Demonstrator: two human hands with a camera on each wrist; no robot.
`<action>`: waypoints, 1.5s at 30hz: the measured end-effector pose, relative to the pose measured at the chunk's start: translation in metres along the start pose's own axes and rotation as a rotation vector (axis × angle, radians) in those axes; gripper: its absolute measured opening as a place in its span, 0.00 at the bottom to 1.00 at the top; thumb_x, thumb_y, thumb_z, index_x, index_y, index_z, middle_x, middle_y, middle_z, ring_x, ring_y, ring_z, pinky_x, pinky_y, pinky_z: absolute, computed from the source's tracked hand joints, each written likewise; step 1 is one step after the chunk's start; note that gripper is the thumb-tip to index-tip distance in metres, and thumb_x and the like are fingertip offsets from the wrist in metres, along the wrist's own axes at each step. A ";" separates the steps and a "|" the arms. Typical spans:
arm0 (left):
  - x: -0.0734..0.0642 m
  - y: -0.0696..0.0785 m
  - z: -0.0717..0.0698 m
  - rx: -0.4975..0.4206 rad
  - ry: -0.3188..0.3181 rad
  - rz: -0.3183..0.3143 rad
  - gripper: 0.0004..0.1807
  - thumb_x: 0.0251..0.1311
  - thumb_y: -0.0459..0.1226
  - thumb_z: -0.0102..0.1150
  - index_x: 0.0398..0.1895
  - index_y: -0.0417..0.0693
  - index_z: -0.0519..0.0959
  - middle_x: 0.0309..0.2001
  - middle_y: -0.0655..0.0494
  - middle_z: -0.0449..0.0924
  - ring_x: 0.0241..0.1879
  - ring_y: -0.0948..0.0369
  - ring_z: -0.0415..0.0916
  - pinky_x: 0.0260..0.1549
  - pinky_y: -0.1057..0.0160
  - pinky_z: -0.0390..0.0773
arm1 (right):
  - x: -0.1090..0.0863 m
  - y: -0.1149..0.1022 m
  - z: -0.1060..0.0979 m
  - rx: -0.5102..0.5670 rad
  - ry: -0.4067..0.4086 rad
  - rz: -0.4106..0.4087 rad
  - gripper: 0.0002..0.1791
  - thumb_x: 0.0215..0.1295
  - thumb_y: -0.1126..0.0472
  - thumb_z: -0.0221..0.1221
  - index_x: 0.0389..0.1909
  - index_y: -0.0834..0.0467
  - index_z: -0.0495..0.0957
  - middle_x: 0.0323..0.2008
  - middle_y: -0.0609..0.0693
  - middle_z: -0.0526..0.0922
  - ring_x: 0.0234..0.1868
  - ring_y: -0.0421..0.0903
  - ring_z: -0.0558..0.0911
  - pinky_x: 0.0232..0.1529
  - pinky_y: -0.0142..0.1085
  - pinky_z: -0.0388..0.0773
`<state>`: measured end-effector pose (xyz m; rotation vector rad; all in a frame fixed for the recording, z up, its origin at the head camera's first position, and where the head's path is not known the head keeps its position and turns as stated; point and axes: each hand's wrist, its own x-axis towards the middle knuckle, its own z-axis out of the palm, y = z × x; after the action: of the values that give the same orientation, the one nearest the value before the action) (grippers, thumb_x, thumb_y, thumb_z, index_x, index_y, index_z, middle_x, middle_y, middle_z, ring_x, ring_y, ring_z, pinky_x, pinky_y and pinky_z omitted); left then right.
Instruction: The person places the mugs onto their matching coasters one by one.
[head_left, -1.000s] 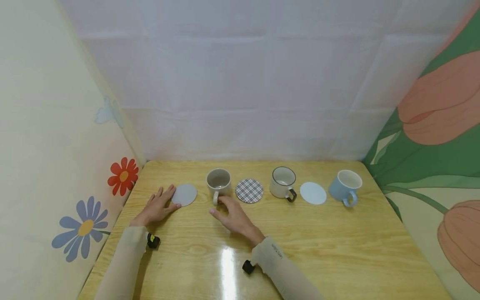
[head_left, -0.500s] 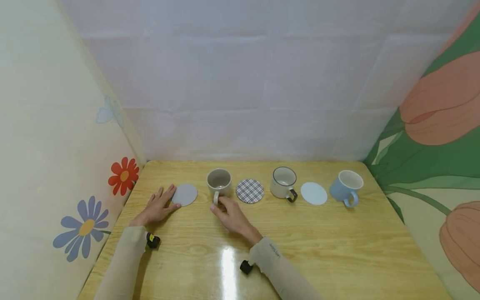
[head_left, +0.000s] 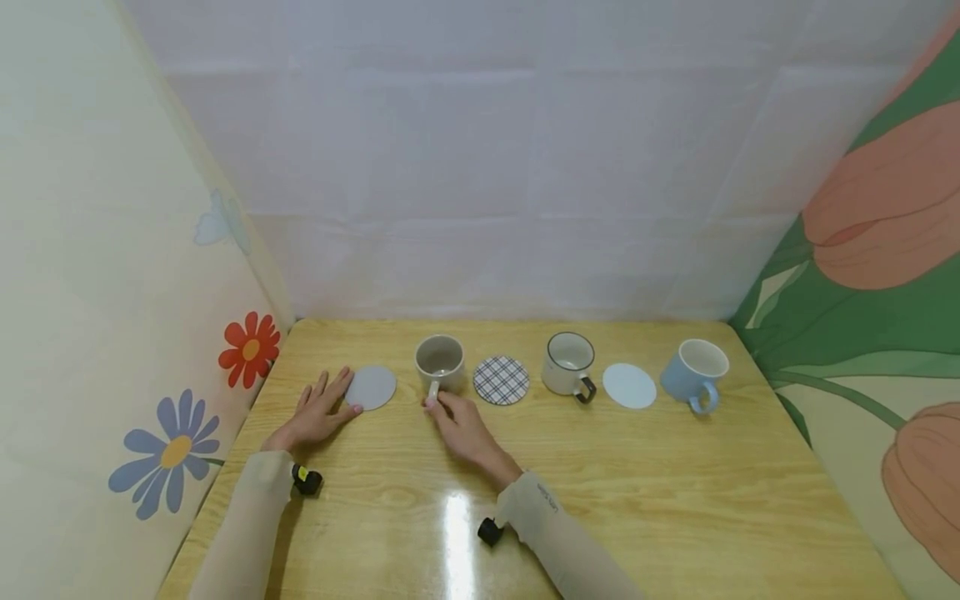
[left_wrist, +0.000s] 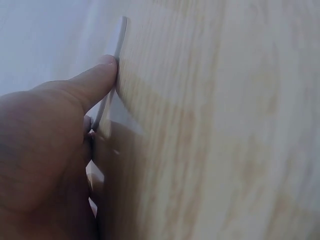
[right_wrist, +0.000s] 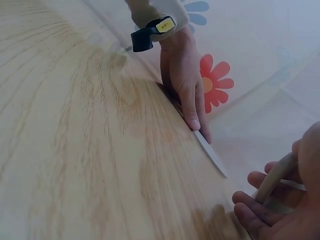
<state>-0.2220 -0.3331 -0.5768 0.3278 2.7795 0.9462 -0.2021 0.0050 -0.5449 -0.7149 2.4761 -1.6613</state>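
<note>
My left hand (head_left: 318, 412) lies on the table's left side with fingers spread, thumb and fingertips touching the edge of a round grey coaster (head_left: 375, 388). In the left wrist view the thumb presses against that coaster's thin rim (left_wrist: 121, 37). To its right stands a beige mug (head_left: 451, 382), upright, its handle (right_wrist: 276, 175) turned toward me. My right hand (head_left: 467, 429) pinches this handle, thumb on the left, fingers curled through it as the right wrist view shows. The mug's base is partly hidden by the hand. A plaid coaster (head_left: 501, 381) lies just right of the mug.
Farther right are a white mug with a black rim (head_left: 558, 375), a pale round coaster (head_left: 629, 386) and a light blue mug (head_left: 679, 382). The wooden table (head_left: 675, 500) meets a white cloth wall (head_left: 480, 208) behind and flowered walls at both sides.
My right hand's fingers and thumb have closed on the beige mug's handle, the thumb moving up to it. The left hand, mugs and coasters have stayed in place.
</note>
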 end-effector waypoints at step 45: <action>0.002 -0.002 0.003 0.002 0.002 -0.021 0.49 0.77 0.58 0.56 0.88 0.47 0.46 0.89 0.44 0.37 0.86 0.36 0.22 0.78 0.29 0.22 | -0.004 0.005 0.009 0.154 0.175 -0.028 0.12 0.80 0.64 0.58 0.44 0.65 0.89 0.43 0.60 0.92 0.46 0.58 0.90 0.49 0.31 0.85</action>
<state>-0.2236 -0.3327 -0.5806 0.2978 2.7799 0.9399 -0.1977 0.0003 -0.5534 -0.6135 2.4217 -1.9782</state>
